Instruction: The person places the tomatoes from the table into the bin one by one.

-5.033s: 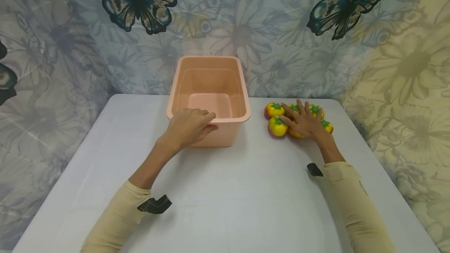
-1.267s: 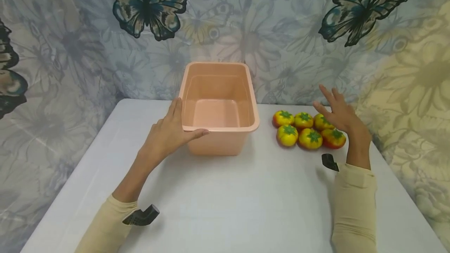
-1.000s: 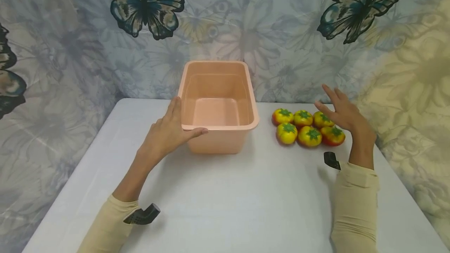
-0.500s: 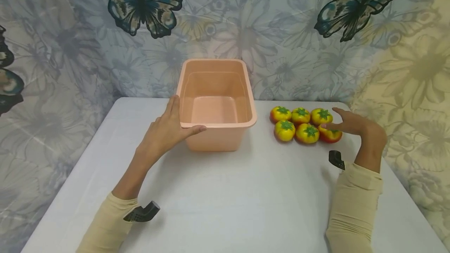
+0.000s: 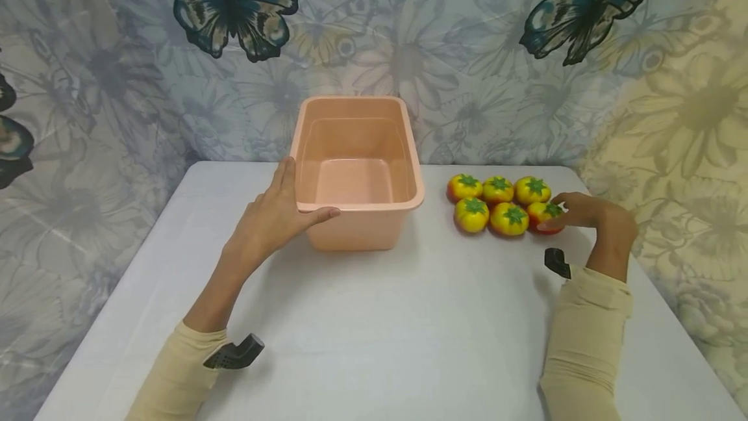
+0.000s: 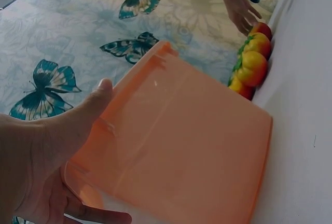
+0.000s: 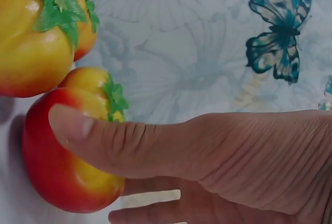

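A peach-coloured plastic tub point(image 5: 362, 229) stands on the white table. My left hand point(image 5: 269, 216) rests at its near left corner, straight fingers along the left side and thumb along the front rim. To the right lie several toy tomatoes point(image 5: 510, 219) in two rows, yellow and red with green leafy caps. My right hand point(image 5: 593, 211) is at the front right tomato point(image 5: 540, 214). In the right wrist view its thumb lies across this tomato point(image 7: 52, 167), and the fingers extend loosely at its side, partly hidden. The tomato sits on the table.
The white table point(image 5: 397, 336) ends at a wall cloth point(image 5: 467, 102) printed with flowers and butterflies. A dark wrist camera sits on each sleeve. The tub's inside shows a bare bottom.
My right hand has come down from above the back right of the tomatoes to the front right one. Earlier it lay over the group. My left hand shifted from the front rim to the left corner.
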`<state>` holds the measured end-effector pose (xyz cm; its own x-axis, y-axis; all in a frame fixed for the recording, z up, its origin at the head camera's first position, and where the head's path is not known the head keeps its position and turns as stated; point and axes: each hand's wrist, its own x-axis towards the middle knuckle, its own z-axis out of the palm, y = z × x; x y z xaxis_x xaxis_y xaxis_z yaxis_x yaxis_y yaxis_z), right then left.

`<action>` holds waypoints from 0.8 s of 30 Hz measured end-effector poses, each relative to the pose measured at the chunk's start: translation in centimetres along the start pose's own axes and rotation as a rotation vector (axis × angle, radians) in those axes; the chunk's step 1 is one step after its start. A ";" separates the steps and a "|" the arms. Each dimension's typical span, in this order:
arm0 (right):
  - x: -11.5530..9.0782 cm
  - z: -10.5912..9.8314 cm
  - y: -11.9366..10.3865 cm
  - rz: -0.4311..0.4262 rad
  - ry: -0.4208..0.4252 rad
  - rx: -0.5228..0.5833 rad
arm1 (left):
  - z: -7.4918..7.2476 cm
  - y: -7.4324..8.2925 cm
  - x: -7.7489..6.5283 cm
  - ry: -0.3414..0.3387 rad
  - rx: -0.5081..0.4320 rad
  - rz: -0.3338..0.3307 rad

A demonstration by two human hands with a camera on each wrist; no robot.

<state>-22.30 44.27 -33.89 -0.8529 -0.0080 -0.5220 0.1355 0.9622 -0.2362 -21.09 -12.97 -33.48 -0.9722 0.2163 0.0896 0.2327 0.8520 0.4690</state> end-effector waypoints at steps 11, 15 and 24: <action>0.0 0.0 0.3 -0.062 0.088 -0.028 | -0.2 -0.4 0.1 0.005 0.008 -0.007; -0.8 -0.3 0.0 -0.048 0.127 -0.015 | -0.2 -0.5 0.0 0.005 0.001 -0.004; -1.6 -1.5 -1.9 -0.150 0.212 -0.001 | 0.2 -0.4 0.1 0.013 -0.007 -0.010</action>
<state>-21.93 42.83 -31.38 -0.9502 -0.0932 -0.2974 -0.0008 0.9550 -0.2967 -21.26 -13.17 -33.78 -0.9748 0.2013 0.0964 0.2228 0.8505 0.4764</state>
